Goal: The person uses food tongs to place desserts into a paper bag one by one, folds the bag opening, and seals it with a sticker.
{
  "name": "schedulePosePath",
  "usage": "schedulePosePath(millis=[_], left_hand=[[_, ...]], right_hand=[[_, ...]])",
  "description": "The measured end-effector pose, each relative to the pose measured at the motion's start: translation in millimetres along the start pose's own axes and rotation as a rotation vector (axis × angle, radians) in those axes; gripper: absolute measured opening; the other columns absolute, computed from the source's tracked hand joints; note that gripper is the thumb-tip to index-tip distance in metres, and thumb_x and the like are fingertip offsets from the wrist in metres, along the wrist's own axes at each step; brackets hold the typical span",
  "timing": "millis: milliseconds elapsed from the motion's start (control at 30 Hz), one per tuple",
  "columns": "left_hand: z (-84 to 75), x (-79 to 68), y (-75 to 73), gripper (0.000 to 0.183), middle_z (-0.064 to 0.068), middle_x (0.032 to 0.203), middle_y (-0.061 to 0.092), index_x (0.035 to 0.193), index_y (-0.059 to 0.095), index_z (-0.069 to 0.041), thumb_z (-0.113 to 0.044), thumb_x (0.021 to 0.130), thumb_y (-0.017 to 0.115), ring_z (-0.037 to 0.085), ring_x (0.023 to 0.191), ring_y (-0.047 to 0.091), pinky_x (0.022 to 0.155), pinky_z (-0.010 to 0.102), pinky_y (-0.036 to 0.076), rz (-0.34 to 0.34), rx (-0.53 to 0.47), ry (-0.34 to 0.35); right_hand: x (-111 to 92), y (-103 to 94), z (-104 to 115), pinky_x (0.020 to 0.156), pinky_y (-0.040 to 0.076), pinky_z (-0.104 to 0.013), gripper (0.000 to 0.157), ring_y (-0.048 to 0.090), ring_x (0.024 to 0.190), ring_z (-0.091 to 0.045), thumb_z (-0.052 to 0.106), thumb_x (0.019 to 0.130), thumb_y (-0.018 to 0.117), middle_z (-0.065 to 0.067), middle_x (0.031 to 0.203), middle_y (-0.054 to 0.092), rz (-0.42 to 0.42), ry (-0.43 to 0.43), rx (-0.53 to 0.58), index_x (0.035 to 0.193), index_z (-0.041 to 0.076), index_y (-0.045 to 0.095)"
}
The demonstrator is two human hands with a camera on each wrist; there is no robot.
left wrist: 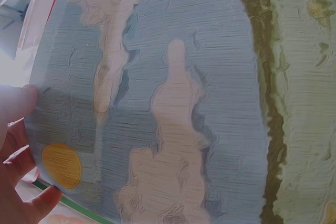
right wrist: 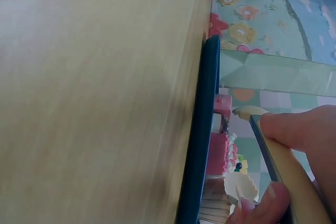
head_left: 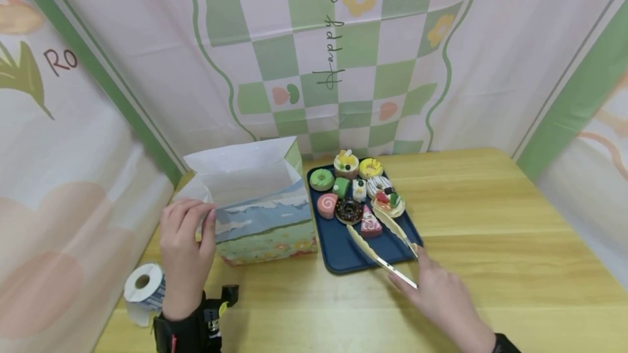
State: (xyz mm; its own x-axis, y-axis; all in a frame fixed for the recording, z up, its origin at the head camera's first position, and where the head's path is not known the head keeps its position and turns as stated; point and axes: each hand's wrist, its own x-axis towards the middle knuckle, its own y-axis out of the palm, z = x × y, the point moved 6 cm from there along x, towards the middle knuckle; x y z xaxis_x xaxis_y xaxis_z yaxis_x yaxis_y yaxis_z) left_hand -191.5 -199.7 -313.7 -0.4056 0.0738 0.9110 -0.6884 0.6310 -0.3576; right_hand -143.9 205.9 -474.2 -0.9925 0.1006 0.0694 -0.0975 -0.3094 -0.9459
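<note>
My left hand [head_left: 186,236] pinches the near left corner of the rim of a paper bag [head_left: 267,233] that stands upright with its top open. The bag is printed with a blue sky and a flowery meadow. In the left wrist view, fingers [left wrist: 39,205] lie at the bag's edge beside a yellow round spot. My right hand [head_left: 444,293] holds a pair of tongs [head_left: 365,247] with cream tips spread apart. Between those tips sits a pink cake slice [head_left: 370,225] on a dark blue tray [head_left: 338,257]; one tip overlaps a fruit-topped tart [head_left: 390,205].
Several toy-like pastries share the tray, among them a chocolate doughnut [head_left: 349,212], a pink roll [head_left: 326,206] and a green doughnut [head_left: 321,179]. A roll of labels [head_left: 143,286] lies left of my left wrist. Patterned cloth [head_left: 314,42] hangs behind the wooden table [head_left: 490,222].
</note>
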Motion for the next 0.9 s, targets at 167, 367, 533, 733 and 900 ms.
schedulePosePath(millis=[167, 367, 533, 733, 900], left_hand=[[0.0, -0.2, 0.5, 0.008, 0.018, 0.090, 0.067, 0.090, 0.071, 0.003, -0.004, 0.088, 0.067, 0.040, 0.095, 0.057, 0.091, 0.041, 0.041, 0.002, 0.000, -0.002], [-0.1, -0.6, 1.3, 0.008, 0.018, 0.091, 0.067, 0.090, 0.071, 0.003, -0.005, 0.088, 0.067, 0.039, 0.096, 0.057, 0.092, 0.039, 0.041, 0.010, 0.006, -0.009], [-1.0, 1.2, 0.3, 0.008, 0.019, 0.090, 0.067, 0.089, 0.071, 0.003, -0.004, 0.088, 0.067, 0.040, 0.095, 0.057, 0.091, 0.040, 0.042, -0.008, -0.005, 0.002], [-0.8, 1.4, -0.5, 0.008, 0.019, 0.089, 0.067, 0.089, 0.071, 0.003, -0.004, 0.088, 0.067, 0.040, 0.094, 0.057, 0.091, 0.042, 0.041, -0.016, -0.005, 0.007], [-0.1, 0.6, -0.1, 0.008, 0.019, 0.089, 0.067, 0.089, 0.071, 0.003, -0.004, 0.088, 0.068, 0.040, 0.095, 0.057, 0.091, 0.042, 0.041, -0.014, -0.002, 0.004]], right_hand=[[2, 6.0, -2, 0.046, 0.046, -0.038, 0.108, 0.061, 0.059, -0.027, 0.075, 0.080, 0.057, -0.034, 0.102, 0.066, 0.057, 0.021, 0.017, 0.141, -0.012, 0.038], [3, 14.7, -8, 0.045, 0.043, -0.035, 0.110, 0.057, 0.057, -0.023, 0.077, 0.081, 0.054, -0.025, 0.088, 0.067, 0.121, 0.048, 0.040, 0.143, -0.012, 0.036], [5, 16.6, -8, 0.044, 0.043, -0.036, 0.108, 0.059, 0.058, -0.025, 0.078, 0.082, 0.052, -0.028, 0.090, 0.067, 0.105, 0.053, 0.041, 0.142, -0.011, 0.037], [6, 15.9, -6, 0.042, 0.041, -0.034, 0.101, 0.058, 0.056, -0.024, 0.071, 0.084, 0.057, -0.027, 0.088, 0.067, 0.075, 0.033, 0.028, 0.140, -0.011, 0.040], [6, 16.4, -5, 0.041, 0.038, -0.030, 0.092, 0.053, 0.051, -0.020, 0.062, 0.086, 0.062, -0.019, 0.077, 0.065, 0.073, 0.017, 0.024, 0.138, -0.011, 0.041]])
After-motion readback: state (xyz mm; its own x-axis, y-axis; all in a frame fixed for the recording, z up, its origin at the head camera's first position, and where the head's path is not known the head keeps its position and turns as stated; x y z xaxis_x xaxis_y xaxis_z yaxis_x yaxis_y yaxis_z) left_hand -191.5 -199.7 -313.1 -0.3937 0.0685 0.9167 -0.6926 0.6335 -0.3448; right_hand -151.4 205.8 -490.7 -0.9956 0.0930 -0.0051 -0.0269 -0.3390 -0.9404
